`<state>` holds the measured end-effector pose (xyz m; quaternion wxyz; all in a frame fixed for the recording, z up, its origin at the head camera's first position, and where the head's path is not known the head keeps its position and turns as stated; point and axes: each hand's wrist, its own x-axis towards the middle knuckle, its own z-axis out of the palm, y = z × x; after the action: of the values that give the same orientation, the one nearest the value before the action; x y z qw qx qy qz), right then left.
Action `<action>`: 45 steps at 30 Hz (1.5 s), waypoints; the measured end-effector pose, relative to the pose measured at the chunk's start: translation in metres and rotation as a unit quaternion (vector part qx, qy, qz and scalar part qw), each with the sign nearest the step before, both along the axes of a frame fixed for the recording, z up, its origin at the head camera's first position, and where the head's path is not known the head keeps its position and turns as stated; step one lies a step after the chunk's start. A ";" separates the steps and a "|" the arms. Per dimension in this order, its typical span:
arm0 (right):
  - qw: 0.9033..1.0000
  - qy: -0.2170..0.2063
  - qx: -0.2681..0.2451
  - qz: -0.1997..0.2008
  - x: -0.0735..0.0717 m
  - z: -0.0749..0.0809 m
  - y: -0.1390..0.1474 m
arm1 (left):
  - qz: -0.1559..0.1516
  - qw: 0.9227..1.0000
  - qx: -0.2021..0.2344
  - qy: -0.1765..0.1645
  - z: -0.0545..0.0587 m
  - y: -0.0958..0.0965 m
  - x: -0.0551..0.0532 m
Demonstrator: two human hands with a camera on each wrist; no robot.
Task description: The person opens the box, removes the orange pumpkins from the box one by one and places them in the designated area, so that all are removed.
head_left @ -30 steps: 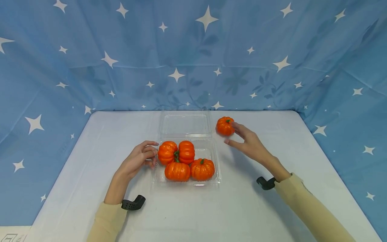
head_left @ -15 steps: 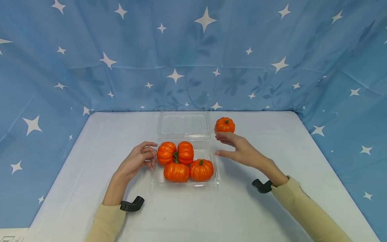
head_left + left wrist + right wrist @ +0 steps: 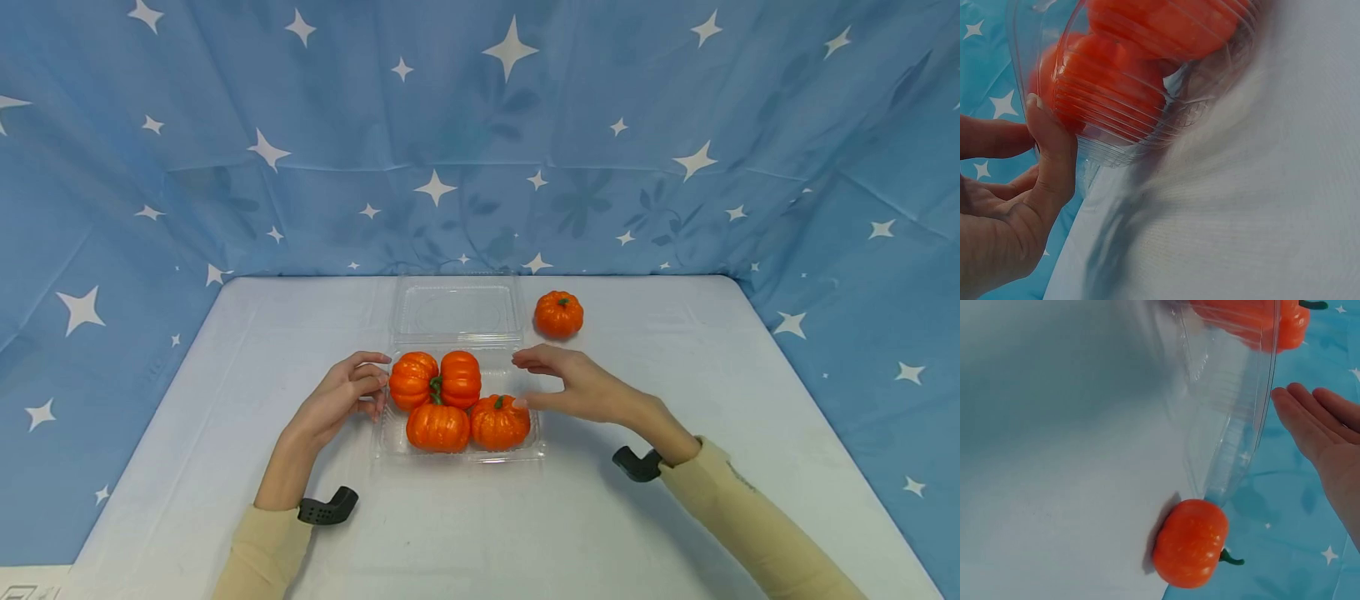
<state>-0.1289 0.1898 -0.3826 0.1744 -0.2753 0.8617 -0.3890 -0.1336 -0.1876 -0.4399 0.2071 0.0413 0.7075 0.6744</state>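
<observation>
Left of centre, the left hand pinches the rim of a clear plastic container holding four ribbed orange pumpkins mid-frame. Right of centre, a loose orange pumpkin lies just above the right hand, fingers straight, thumb apart, over the container's right edge.

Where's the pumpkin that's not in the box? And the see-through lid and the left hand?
Lone pumpkin point(image 3: 558, 316): head view, middle of its orange body.
Lid point(image 3: 457, 312): head view, middle of its clear panel.
Left hand point(image 3: 342, 397): head view, middle of the hand.
</observation>
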 end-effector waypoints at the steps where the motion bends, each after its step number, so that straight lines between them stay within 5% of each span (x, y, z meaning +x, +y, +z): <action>1: 1.000 -0.001 0.006 0.005 0.000 0.000 -0.002 | 0.000 1.000 -0.001 0.000 0.000 0.000 0.000; 19: 0.989 -0.011 0.131 0.074 0.000 0.000 -0.029 | -0.003 1.000 0.003 0.000 0.000 -0.001 0.000; 29: 0.967 0.019 0.234 0.098 0.004 0.000 -0.038 | -0.001 1.000 0.006 -0.006 0.001 0.000 0.001; 45: 0.974 0.030 0.201 0.100 0.006 0.000 -0.035 | 0.004 1.000 0.002 -0.013 0.002 0.002 0.001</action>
<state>-0.1228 0.1550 -0.3825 0.2385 -0.3312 0.8950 -0.1798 -0.1327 -0.1860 -0.4383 0.2135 0.0298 0.7033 0.6774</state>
